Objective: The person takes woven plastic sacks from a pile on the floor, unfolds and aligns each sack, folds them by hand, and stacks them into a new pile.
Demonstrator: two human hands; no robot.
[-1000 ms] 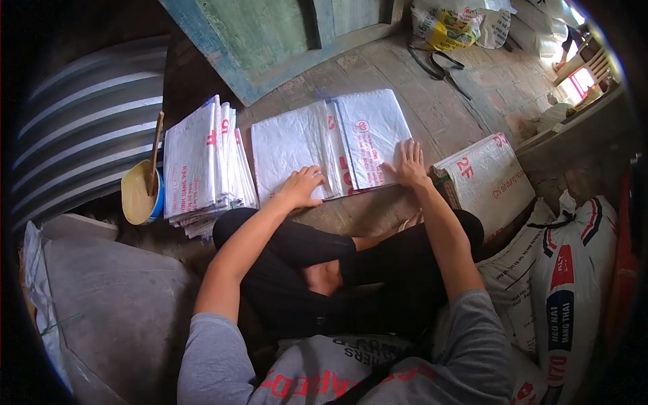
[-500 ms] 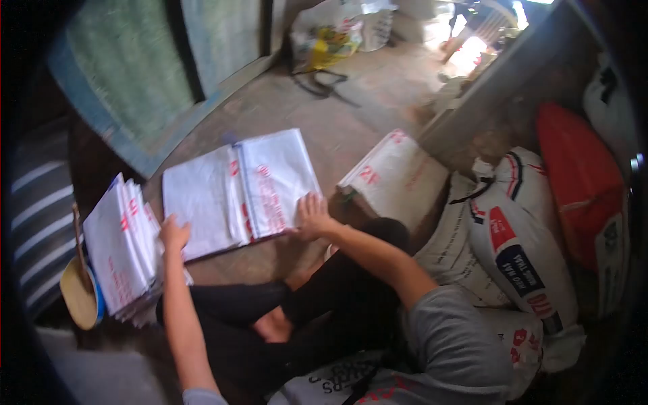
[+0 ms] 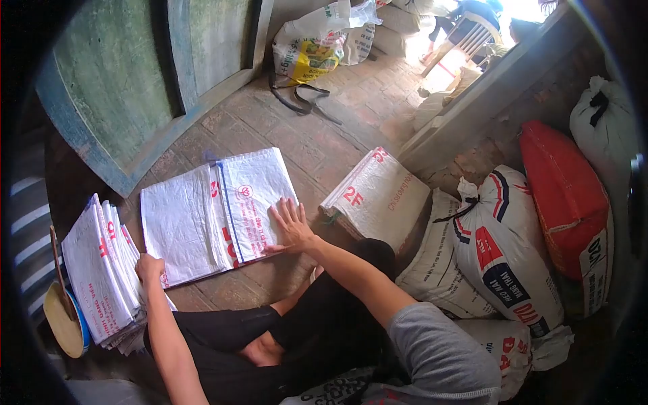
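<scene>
Flat on the brick floor lie white woven sacks (image 3: 177, 223), folded, with red print and a blue stripe. My left hand (image 3: 150, 268) is closed at their lower left edge, its fingertips partly hidden. With fingers spread, my right hand (image 3: 291, 226) presses flat on the printed right part. Close beside my left hand leans a bundle of folded white sacks (image 3: 94, 283) with red lettering. To the right of my right hand rests another folded sack stack (image 3: 378, 196), marked "2F".
Filled sacks (image 3: 503, 250) and a red sack (image 3: 563, 196) crowd the right side. A blue-green door (image 3: 115, 81) stands at the upper left. Plastic bags (image 3: 307, 47) and a black strap (image 3: 290, 101) lie at the back. A yellowish scoop-like thing (image 3: 64, 320) is at far left.
The camera view has shifted slightly. My right hand's fingers have spread and lie further onto the folded sacks. My left hand stays at the left edge.
</scene>
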